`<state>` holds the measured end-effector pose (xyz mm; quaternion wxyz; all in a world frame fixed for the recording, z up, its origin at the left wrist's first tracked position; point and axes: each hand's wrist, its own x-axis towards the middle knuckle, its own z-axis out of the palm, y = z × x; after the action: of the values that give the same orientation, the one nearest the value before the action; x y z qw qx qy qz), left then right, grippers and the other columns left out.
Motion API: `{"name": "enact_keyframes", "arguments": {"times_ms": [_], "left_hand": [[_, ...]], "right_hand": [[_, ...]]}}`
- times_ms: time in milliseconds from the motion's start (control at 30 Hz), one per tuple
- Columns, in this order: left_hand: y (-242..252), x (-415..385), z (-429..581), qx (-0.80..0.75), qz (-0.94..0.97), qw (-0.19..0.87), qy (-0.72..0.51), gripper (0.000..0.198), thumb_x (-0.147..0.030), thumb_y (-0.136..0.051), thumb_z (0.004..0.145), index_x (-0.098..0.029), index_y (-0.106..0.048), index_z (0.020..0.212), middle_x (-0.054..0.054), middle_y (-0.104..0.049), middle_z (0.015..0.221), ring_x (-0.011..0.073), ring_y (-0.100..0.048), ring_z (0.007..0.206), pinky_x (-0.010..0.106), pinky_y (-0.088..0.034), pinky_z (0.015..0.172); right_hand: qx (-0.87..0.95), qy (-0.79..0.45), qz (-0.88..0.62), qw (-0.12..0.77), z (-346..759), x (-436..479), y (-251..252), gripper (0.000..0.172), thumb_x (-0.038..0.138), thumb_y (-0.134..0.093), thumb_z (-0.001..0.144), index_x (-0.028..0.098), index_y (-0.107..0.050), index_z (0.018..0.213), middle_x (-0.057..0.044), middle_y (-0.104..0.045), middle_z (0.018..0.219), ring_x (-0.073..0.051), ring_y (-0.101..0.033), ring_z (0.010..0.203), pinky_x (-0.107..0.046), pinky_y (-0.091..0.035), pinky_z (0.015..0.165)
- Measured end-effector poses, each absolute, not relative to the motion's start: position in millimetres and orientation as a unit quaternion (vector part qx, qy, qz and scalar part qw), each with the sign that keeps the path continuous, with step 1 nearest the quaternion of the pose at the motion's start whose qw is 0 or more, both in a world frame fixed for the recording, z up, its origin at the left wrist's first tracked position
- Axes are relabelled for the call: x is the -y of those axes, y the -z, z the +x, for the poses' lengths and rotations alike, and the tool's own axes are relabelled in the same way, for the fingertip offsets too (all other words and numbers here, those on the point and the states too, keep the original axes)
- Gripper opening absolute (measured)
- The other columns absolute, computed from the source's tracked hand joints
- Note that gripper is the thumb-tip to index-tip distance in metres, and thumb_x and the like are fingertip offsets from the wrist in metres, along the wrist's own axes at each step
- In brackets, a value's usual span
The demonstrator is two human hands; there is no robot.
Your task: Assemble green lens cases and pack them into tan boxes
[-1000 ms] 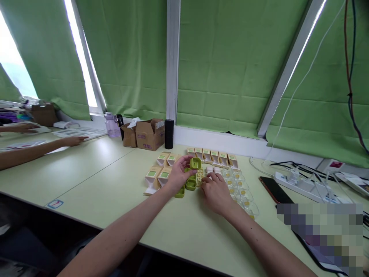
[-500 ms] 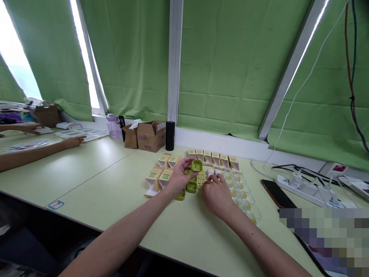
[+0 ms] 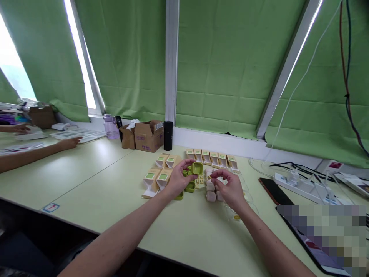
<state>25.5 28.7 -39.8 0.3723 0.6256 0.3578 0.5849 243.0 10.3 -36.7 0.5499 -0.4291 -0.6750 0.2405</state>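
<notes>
My left hand (image 3: 179,177) holds a small open green case (image 3: 197,168) just above the table, fingers closed round it. My right hand (image 3: 230,187) is raised beside it, thumb and forefinger pinched on something too small to name. Under the hands lie more green cases (image 3: 190,187), a strip of small yellow pieces (image 3: 199,179) and pale rounded pieces (image 3: 211,196). Tan boxes with green labels stand in a row at the back (image 3: 210,157) and in a group to the left (image 3: 157,177). Clear plastic trays (image 3: 246,195) lie partly hidden behind my right hand.
Cardboard boxes (image 3: 148,135), a black cylinder (image 3: 167,135) and a purple bottle (image 3: 109,125) stand by the window sill. A dark phone (image 3: 270,186) and a white power strip with cables (image 3: 300,181) lie to the right. Another person's arm (image 3: 34,153) rests on the table at far left.
My right hand has lifted off the table and pinched its fingers near the green case. The pale pieces it covered now show. My left hand has kept hold of the case.
</notes>
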Motion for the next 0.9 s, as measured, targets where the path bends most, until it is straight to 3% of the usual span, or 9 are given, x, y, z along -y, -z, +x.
{"name": "enact_keyframes", "arguments": {"times_ms": [200,400,700,900], "left_hand": [[40,-27,29,-0.363,0.648,0.350,-0.571,0.052,-0.013,-0.081,0.071,-0.020,-0.067,0.120,0.008,-0.071,0.121,0.0234,-0.065,0.111,0.043,-0.051,0.103],[30,-16,32,-0.375,0.663,0.334,-0.555,0.048,-0.008,-0.080,0.070,-0.020,-0.070,0.115,0.008,-0.073,0.118,0.0246,-0.064,0.115,0.044,-0.049,0.107],[33,-17,32,-0.371,0.670,0.336,-0.548,0.048,-0.010,-0.082,0.069,-0.020,-0.070,0.115,0.009,-0.072,0.120,0.0263,-0.065,0.117,0.044,-0.052,0.105],[34,-16,33,-0.375,0.680,0.331,-0.537,0.048,-0.011,-0.082,0.070,-0.020,-0.070,0.115,0.009,-0.072,0.121,0.0256,-0.066,0.116,0.043,-0.052,0.105]], "right_hand": [[0.594,-0.378,-0.358,0.613,243,-11,31,0.026,0.037,-0.079,0.077,0.023,-0.081,0.099,-0.008,-0.079,0.102,-0.023,-0.070,0.093,-0.037,-0.054,0.083],[0.532,-0.476,-0.338,0.613,242,-8,33,0.034,0.048,-0.085,0.076,0.021,-0.081,0.096,-0.003,-0.072,0.076,-0.012,-0.053,0.059,-0.027,-0.043,0.056],[0.492,-0.498,-0.352,0.622,235,-7,36,0.044,0.057,-0.089,0.069,0.017,-0.077,0.082,0.000,-0.063,0.062,-0.010,-0.048,0.051,-0.024,-0.036,0.047],[0.495,-0.518,-0.328,0.615,234,-1,31,0.044,0.050,-0.091,0.067,0.019,-0.075,0.094,-0.005,-0.074,0.076,-0.018,-0.067,0.065,-0.028,-0.051,0.054]]}}
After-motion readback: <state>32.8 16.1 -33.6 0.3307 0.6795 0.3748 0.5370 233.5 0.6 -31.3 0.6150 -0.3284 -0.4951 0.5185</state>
